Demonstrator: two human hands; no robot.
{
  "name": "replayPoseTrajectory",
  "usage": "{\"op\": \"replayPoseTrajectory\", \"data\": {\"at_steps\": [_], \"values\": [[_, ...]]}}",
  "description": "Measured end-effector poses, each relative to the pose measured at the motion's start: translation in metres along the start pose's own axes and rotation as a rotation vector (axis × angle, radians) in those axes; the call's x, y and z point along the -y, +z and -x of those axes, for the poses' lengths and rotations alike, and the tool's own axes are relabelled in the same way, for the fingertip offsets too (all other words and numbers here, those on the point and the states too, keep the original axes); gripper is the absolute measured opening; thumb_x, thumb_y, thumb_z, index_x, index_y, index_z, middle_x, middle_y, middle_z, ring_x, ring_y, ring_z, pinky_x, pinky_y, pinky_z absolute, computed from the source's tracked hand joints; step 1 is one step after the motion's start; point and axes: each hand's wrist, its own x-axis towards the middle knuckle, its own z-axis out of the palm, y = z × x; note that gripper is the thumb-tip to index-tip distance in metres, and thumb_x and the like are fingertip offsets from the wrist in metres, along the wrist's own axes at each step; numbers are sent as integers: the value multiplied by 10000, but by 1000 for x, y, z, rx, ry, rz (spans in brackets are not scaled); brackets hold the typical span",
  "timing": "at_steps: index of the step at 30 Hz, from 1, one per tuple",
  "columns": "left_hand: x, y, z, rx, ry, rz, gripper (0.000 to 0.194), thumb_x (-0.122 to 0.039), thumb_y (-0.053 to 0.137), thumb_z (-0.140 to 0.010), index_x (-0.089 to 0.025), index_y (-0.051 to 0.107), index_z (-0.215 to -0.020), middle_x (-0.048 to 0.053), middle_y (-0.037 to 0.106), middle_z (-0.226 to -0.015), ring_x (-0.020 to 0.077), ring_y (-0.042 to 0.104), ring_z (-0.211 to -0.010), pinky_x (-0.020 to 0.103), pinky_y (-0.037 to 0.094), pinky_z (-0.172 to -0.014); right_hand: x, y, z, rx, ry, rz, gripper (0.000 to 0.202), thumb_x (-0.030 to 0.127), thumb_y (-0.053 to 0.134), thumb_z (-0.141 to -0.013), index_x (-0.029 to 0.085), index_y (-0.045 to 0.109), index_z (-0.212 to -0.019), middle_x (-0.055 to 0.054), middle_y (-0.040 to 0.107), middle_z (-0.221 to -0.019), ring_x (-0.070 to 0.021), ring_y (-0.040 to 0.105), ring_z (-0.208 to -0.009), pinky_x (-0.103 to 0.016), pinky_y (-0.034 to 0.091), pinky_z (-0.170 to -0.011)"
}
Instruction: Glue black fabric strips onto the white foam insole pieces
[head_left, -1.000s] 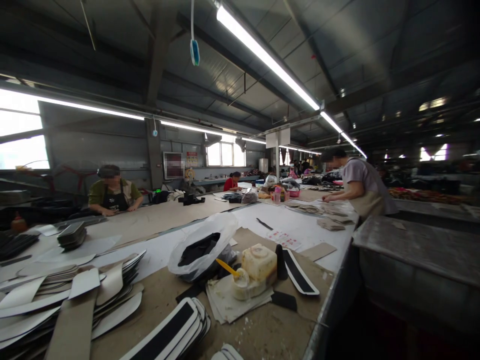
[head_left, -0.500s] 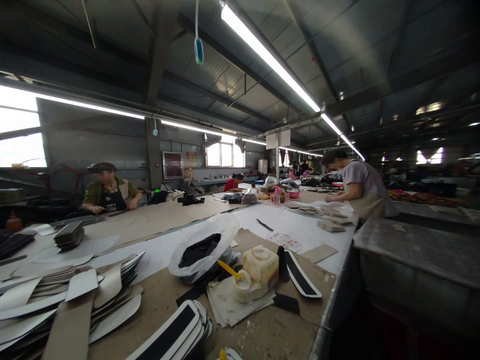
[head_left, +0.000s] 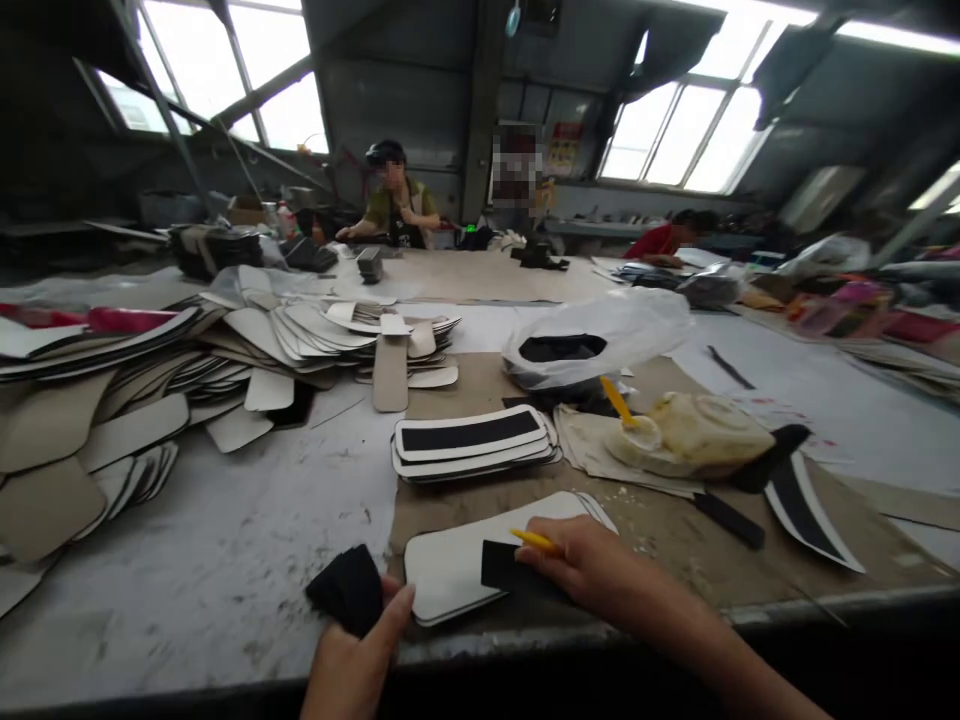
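My left hand (head_left: pixel 358 640) grips a folded bundle of black fabric strips (head_left: pixel 346 588) near the table's front edge. In my right hand (head_left: pixel 570 555) are a thin yellow stick (head_left: pixel 534 541) and, under the fingers, a black fabric strip (head_left: pixel 498 564). The strip lies over a white curved panel (head_left: pixel 450 560), which tops a small pile between my hands. Just behind it, a stack of white panels (head_left: pixel 469 437) has a black strip on its top piece. A small glue-stained cup (head_left: pixel 636 440) holds a second yellow tool (head_left: pixel 616 400).
Many loose white and beige panels (head_left: pixel 300 335) are heaped at the left. A plastic bag (head_left: pixel 637 325) with black material stands behind the stack. To the right are a stained plastic container (head_left: pixel 701 432), a black-handled tool (head_left: pixel 729 520) and another panel (head_left: pixel 814 515). A co-worker (head_left: pixel 401 205) sits across the table.
My view has swung left and down toward the near table edge. Both hands, out of view before, now show with the black strips and the yellow stick.
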Motion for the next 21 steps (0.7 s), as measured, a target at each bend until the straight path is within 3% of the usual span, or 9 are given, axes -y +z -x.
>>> {"op": "replayPoseTrajectory", "data": {"at_steps": [4,8,17,21], "values": [[7,4,-13,27,47,-2,461,-532,696,-547,-156,563,-778,-43,525,-532,122,456,-472,247,340,-480,21,12,-25,128,-70,50,233,346,488,-837,192,595,-697,5,600,-640,-119,501,-574,-211,304,-536],[10,4,-15,71,39,-25,408,-484,672,-587,-151,564,-797,-51,499,-523,110,422,-481,241,331,-488,33,24,-49,212,-145,80,196,324,492,-835,210,642,-785,2,645,-675,-125,547,-590,-200,310,-521],[5,3,-25,147,6,-144,244,-387,598,-664,-156,593,-740,-55,481,-493,121,433,-486,255,368,-520,36,45,-72,210,-161,267,227,356,499,-826,206,669,-840,-67,697,-743,-213,632,-710,-249,326,-552],[6,5,-33,167,18,-196,282,-415,627,-646,-141,627,-717,18,621,-603,199,575,-620,287,442,-603,39,47,-72,209,-163,286,215,345,501,-827,208,666,-850,-68,699,-757,-219,638,-718,-251,322,-546]]}}
